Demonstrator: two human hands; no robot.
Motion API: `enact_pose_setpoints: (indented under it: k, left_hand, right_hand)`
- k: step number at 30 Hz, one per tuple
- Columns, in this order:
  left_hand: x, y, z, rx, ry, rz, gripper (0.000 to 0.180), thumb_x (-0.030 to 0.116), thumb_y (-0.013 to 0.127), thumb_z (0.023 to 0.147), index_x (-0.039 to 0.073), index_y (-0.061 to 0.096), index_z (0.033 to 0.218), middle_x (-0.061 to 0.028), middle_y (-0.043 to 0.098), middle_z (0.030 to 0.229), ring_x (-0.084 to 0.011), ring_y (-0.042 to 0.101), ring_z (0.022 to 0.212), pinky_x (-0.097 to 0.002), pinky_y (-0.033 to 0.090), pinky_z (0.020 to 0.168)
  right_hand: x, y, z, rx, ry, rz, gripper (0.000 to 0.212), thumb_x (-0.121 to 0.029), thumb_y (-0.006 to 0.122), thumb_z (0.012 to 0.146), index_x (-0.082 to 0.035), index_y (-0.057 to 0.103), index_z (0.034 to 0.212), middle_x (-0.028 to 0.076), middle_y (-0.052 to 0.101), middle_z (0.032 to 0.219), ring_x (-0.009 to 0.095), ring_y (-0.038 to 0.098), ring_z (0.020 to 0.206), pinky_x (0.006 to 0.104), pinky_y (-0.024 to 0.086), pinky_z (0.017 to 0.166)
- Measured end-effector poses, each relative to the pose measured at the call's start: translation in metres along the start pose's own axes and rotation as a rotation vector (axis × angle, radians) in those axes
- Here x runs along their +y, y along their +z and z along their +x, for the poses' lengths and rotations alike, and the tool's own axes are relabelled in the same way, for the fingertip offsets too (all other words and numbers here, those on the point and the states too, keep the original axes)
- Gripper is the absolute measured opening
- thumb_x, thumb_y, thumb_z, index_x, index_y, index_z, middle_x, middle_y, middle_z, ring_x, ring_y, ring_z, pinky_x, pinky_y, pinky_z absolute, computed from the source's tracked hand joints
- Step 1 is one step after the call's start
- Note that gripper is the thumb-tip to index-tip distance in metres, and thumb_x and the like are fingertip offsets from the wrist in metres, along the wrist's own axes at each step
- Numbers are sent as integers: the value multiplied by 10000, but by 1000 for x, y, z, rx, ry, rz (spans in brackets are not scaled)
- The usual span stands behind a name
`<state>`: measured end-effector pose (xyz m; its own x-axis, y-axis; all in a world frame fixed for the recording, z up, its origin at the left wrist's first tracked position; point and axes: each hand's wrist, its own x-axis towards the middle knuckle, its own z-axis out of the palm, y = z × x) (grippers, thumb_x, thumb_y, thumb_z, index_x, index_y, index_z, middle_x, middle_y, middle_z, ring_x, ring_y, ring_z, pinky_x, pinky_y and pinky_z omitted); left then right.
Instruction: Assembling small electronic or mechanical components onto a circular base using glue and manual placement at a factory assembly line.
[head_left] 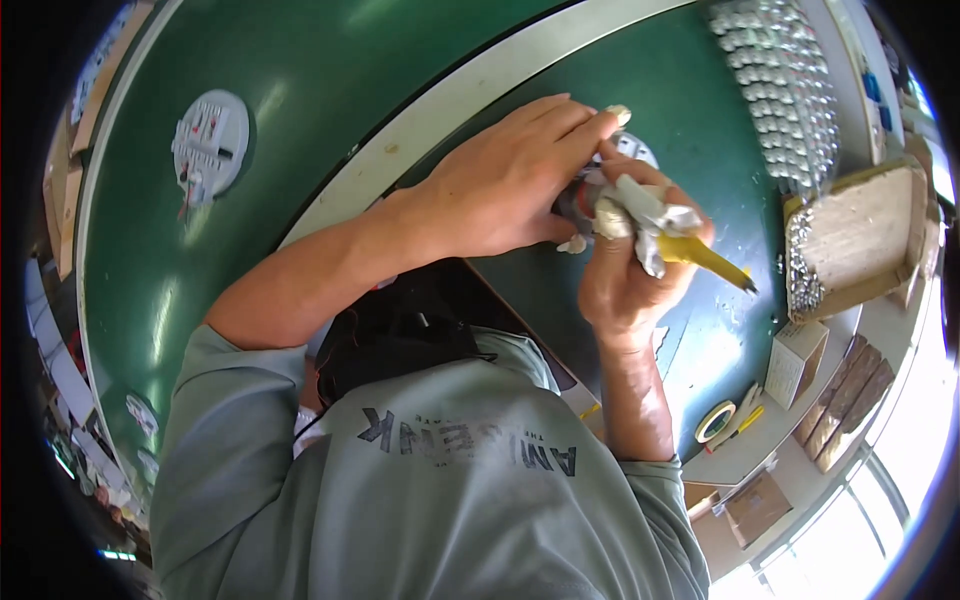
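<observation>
My left hand (500, 185) reaches across the green work surface (690, 120) and closes its fingers over a small round white and grey part (585, 195), which it mostly hides. My right hand (625, 275) sits just below and to the right, touching the same part. Its fingers are wrapped in white tape, and it grips a yellow-handled tool (705, 255) whose dark tip points down to the right. Both hands meet above the green surface, in front of my grey shirt.
A round white device (210, 145) lies on the green belt at the left. Rows of shiny metal parts (785, 90) fill a tray at the upper right, beside a wooden block (865, 235). A small cardboard box (795, 360) and a tape roll (715, 420) rest lower right.
</observation>
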<state>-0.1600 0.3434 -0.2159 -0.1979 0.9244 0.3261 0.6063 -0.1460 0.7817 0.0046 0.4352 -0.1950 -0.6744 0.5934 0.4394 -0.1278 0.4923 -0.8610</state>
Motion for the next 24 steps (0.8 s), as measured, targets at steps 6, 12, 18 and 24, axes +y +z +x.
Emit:
enact_pose_setpoints:
  k: [6,12,18,24]
  left_hand:
    - [-12,8,3,-10,12,-15,1062,81,979,635,-6,464,1560,-181,603,1386,-394,595,1273,-457,516,1088]
    - [-11,4,12,-42,19,41,996,104,961,691,-53,463,1539,-180,600,1355,-370,574,1302,-442,484,1143]
    - [-10,3,16,-73,-12,43,1002,116,967,692,-44,462,1543,-175,588,1366,-373,567,1313,-440,481,1152]
    - [-18,8,18,-60,-6,59,1015,137,973,689,-35,463,1549,-173,589,1359,-369,562,1326,-438,473,1166]
  right_hand:
    - [-17,-55,6,294,499,8,527,-51,742,1009,-22,496,1474,204,701,1245,318,716,1174,470,558,1043]
    - [-24,-82,18,-109,239,-875,423,7,818,898,-12,706,1305,153,727,1157,248,730,1042,361,591,912]
    - [-3,-81,41,-463,240,-542,186,46,813,869,19,799,1053,142,734,1100,254,739,997,341,595,822]
    - [7,-75,41,-462,227,-533,211,44,818,867,-1,795,1072,127,730,1071,253,727,934,336,580,800]
